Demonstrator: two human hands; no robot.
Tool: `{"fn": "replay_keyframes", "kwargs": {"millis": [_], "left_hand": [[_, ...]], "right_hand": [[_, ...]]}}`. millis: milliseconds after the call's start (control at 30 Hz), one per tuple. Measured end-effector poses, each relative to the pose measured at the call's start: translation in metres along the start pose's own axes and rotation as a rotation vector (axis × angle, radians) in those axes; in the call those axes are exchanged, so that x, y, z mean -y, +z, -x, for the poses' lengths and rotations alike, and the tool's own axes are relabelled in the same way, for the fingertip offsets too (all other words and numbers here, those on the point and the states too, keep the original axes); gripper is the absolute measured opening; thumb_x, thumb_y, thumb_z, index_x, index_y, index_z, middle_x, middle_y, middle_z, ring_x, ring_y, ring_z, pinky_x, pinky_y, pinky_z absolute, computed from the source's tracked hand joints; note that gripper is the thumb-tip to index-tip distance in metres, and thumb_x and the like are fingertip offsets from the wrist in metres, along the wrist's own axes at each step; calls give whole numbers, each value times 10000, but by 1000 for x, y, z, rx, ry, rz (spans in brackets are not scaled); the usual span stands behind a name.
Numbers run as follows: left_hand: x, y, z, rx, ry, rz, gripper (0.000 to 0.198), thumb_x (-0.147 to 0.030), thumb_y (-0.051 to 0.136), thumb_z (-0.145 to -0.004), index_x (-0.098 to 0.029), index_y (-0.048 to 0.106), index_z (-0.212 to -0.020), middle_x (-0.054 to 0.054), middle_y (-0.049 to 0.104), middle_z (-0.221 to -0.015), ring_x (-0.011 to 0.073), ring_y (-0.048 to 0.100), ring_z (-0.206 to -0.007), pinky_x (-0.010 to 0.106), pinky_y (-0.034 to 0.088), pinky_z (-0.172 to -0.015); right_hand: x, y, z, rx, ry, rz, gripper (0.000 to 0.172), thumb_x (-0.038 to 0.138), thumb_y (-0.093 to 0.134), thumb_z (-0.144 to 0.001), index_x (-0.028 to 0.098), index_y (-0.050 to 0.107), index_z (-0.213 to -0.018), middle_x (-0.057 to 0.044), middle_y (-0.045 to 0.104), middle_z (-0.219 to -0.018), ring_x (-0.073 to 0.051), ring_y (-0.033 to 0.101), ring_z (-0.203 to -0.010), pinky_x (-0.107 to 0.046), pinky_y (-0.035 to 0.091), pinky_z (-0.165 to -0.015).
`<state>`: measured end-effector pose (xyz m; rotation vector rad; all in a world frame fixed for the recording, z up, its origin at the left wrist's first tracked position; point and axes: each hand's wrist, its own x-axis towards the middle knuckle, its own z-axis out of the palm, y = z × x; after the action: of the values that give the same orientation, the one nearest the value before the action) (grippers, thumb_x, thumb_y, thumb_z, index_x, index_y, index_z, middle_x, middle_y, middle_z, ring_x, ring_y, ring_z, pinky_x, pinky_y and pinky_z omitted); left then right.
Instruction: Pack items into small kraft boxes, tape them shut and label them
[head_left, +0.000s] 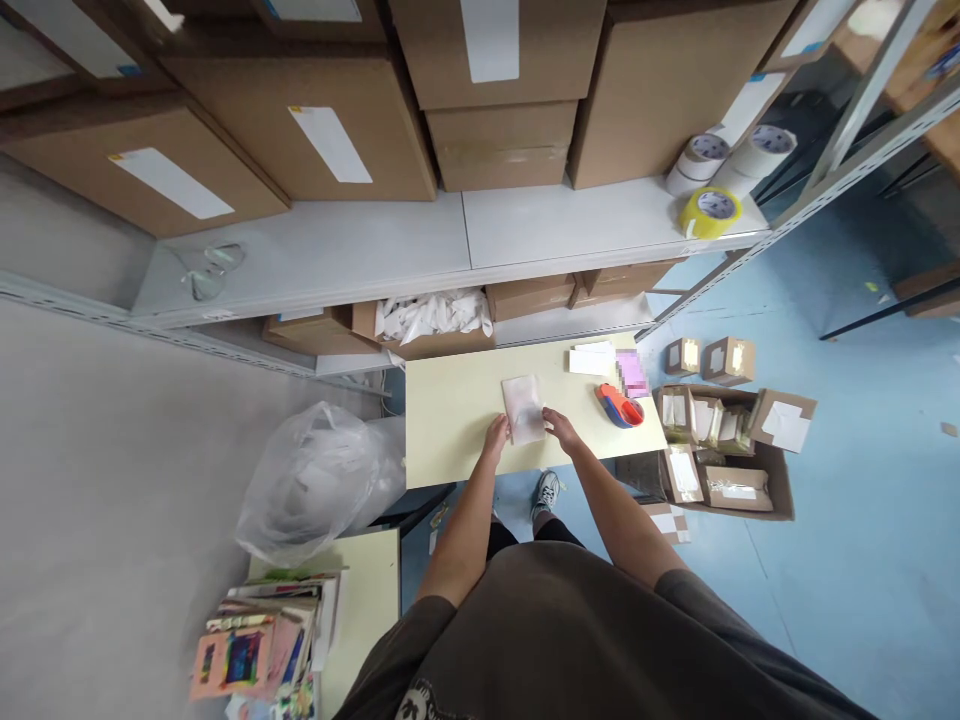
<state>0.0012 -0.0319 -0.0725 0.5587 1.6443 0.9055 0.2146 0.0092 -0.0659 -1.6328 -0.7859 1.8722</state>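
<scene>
A flat, pale pinkish-white packet [524, 408] lies on the cream table [450, 420], between my two hands. My left hand [497, 437] has its fingers closed on the packet's lower left edge. At the packet's right edge, my right hand [559, 428] grips it with thumb and fingers. To the right on the table sits an orange and blue tape dispenser [620, 406]. Behind it are white slips [592, 359] and a pink sheet [632, 372].
Shelves [375, 235] with cardboard boxes [510, 145] and tape rolls [711, 212] rise beyond the table. A plastic bag [319, 485] bulges at the left. Books [262, 645] pile up lower left. An open carton [780, 485] of small boxes stands right.
</scene>
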Motion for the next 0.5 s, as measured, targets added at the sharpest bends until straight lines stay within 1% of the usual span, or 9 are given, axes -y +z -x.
{"fn": "replay_keyframes", "kwargs": {"millis": [33,100,167,233,300,367,500], "left_hand": [[4,-7,2,5,-60,84,361,-425,596,-1019,-150,689,-1234,209,736,-1312,294,684,-1245,426,538,-1037],[9,-21,5,-23,-141,209,394,-462,598,-1002,-158,686,-1237,198,729,-1339,297,667,-1288,411,555,-1011],[11,-39,6,-67,-150,267,410,-491,630,-963,-170,703,-1208,179,735,-1334,300,651,-1318,399,562,-998],[10,-63,4,-104,-136,285,411,-501,655,-937,-178,720,-1183,168,741,-1327,301,648,-1323,393,565,-987],[7,-94,-3,-141,-114,279,401,-492,672,-930,-177,736,-1169,166,748,-1316,302,656,-1306,398,566,-983],[1,-130,-15,-186,-70,230,396,-484,673,-939,-160,753,-1152,175,763,-1276,306,676,-1264,414,567,-989],[-12,-203,-54,-266,23,109,424,-490,641,-977,-111,779,-1109,186,792,-1151,305,712,-1160,459,558,-1032]], "right_hand": [[0,8,-1,12,-2,13,548,563,745,-812,257,796,-1264,-125,675,-1483,-342,603,-1384,-504,476,-1142],[0,25,-3,39,-2,41,519,546,763,-790,259,814,-1218,-118,697,-1450,-348,599,-1378,-504,470,-1142],[0,46,-4,83,9,71,498,549,760,-787,263,818,-1191,-114,722,-1406,-347,597,-1379,-508,466,-1141],[1,72,-7,137,27,93,498,560,752,-790,270,811,-1191,-107,744,-1363,-340,608,-1370,-514,463,-1140],[3,105,-12,188,34,98,510,573,746,-795,279,801,-1207,-97,750,-1353,-331,613,-1371,-514,457,-1147],[8,145,-21,234,37,99,517,587,743,-800,289,793,-1219,-89,746,-1367,-323,606,-1388,-506,447,-1160],[19,233,-46,315,37,100,528,609,744,-808,317,786,-1246,-83,742,-1386,-324,586,-1420,-513,429,-1185]]}}
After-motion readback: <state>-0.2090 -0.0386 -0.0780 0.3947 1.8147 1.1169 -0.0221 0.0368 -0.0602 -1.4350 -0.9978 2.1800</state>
